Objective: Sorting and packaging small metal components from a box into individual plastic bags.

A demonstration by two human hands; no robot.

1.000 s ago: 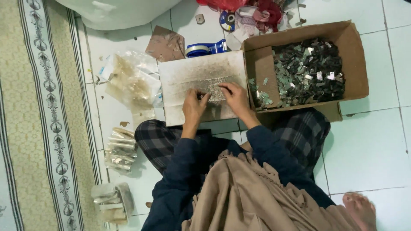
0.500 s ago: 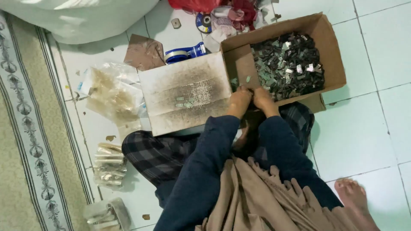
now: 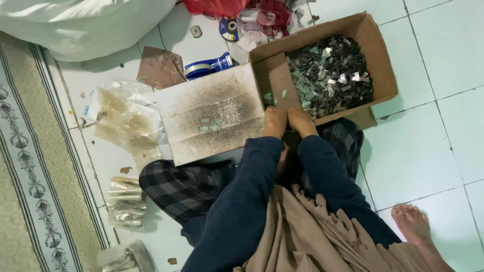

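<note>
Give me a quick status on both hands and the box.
Left hand and right hand side by side at cardboard box edge. Grip unclear. Small metal pieces inside. Nothing blocking.

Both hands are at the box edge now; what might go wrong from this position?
The left hand and right hand sit together at the cardboard box edge, so small metal pieces may spill onto the tiled floor. A sleeve could also sweep the few pieces off the stained board.

The person wore a dark blue top with long sleeves (image 3: 252, 201). The trousers (image 3: 186, 184) were dark with a check pattern. A soft brown cloth (image 3: 312, 242) with many folds lay below the sleeves. The foot (image 3: 411, 219) was bare.
</note>
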